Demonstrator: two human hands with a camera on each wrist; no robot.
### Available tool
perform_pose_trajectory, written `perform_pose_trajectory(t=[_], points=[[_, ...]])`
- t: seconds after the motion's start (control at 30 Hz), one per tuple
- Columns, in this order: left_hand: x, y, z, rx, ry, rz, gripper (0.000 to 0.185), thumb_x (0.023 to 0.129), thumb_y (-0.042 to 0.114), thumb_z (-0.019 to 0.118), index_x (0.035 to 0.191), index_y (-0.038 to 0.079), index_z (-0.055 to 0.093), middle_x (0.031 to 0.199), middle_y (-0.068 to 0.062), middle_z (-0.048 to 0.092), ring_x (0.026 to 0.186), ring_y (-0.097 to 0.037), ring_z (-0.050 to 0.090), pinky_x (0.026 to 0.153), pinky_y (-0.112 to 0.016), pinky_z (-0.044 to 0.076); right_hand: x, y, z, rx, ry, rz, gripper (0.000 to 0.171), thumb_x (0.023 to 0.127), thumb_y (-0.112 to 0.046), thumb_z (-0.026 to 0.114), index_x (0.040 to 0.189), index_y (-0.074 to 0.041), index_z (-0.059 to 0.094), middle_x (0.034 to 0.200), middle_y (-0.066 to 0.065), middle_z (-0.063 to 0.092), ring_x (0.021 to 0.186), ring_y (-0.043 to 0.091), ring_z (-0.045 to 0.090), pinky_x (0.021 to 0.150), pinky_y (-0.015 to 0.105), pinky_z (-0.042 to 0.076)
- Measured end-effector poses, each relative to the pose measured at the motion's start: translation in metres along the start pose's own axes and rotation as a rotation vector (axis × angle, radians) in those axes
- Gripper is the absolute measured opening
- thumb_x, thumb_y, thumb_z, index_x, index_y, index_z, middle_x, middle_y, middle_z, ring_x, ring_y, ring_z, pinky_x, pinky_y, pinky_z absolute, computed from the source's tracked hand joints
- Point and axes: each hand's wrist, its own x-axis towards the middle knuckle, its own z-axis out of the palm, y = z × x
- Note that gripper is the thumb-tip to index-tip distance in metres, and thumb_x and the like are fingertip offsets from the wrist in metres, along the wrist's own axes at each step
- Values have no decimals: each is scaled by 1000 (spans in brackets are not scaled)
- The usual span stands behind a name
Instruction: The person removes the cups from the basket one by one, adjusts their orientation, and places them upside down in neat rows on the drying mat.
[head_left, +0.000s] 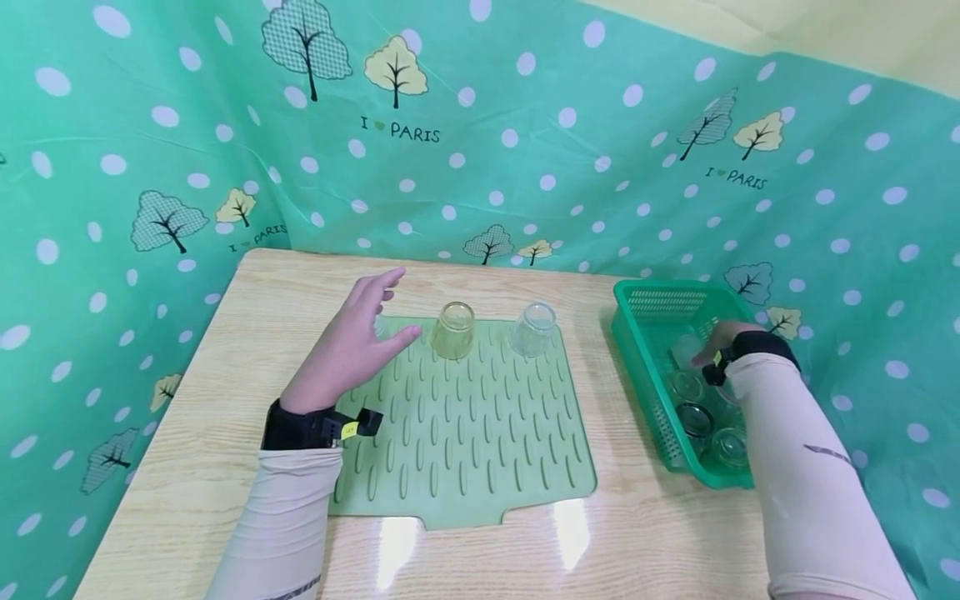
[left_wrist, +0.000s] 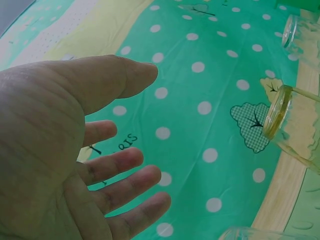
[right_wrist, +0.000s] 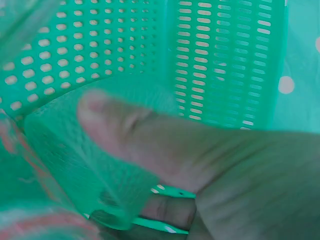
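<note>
My left hand (head_left: 351, 354) hovers over the left side of a green drying mat (head_left: 465, 425), fingers spread and holding nothing. A clear glass (head_left: 380, 327) is mostly hidden behind it. Upside down along the mat's far edge stand a yellowish glass (head_left: 453, 332) and another clear glass (head_left: 533, 330). Inside the green basket (head_left: 637, 367) at the right, my right hand (head_left: 722, 340) grips a clear textured glass (right_wrist: 60, 150). That glass is tilted, with the thumb (right_wrist: 135, 132) across its near side; the fingers are mostly hidden behind it.
Several more glasses, including a dark-rimmed one (head_left: 694, 419) and a clear one (head_left: 729, 447), fill the basket's near part. A pink-rimmed glass (right_wrist: 50, 227) is close to the right hand. A polka-dot cloth (head_left: 495, 167) rises behind the wooden table (head_left: 180, 400).
</note>
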Motion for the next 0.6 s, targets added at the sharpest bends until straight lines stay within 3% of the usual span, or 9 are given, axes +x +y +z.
perform_pose_trajectory(t=[0.07, 0.17, 0.27, 0.37, 0.6], points=[[0, 0, 1, -3, 0, 1, 81, 98, 35, 71, 164, 25, 25, 158, -8, 36, 143, -31, 40, 113, -58, 42, 4, 2, 1, -114, -37, -26, 79, 97, -44, 71, 141, 17, 48, 140, 43, 45, 124, 55, 50, 99, 58, 52], [2, -1, 2, -5, 2, 5, 81, 98, 34, 72, 164, 26, 25, 158, -8, 36, 143, -30, 40, 113, -58, 42, 9, 7, 1, -401, -31, -167, 90, 99, -53, 63, 143, 22, 40, 147, 49, 31, 134, 65, 35, 108, 66, 43], [4, 0, 4, -10, -1, 16, 81, 98, 34, 72, 164, 26, 26, 159, -7, 36, 143, -29, 40, 113, -57, 42, 8, 16, 1, -481, 18, -277, 96, 98, -57, 63, 142, 24, 38, 145, 49, 34, 133, 67, 32, 109, 71, 38], [5, 1, 6, -11, -15, 18, 80, 99, 35, 71, 164, 27, 25, 159, -7, 35, 143, -29, 40, 113, -57, 42, 2, 26, 1, -434, 87, -331, 97, 96, -56, 66, 142, 25, 38, 145, 49, 34, 132, 68, 32, 107, 73, 37], [2, 2, 4, 33, -13, 2, 81, 99, 37, 71, 165, 25, 25, 160, -9, 35, 143, -31, 41, 113, -59, 42, -16, 42, 1, -237, 279, -368, 99, 94, -58, 68, 149, 18, 35, 145, 48, 35, 128, 68, 36, 98, 75, 42]])
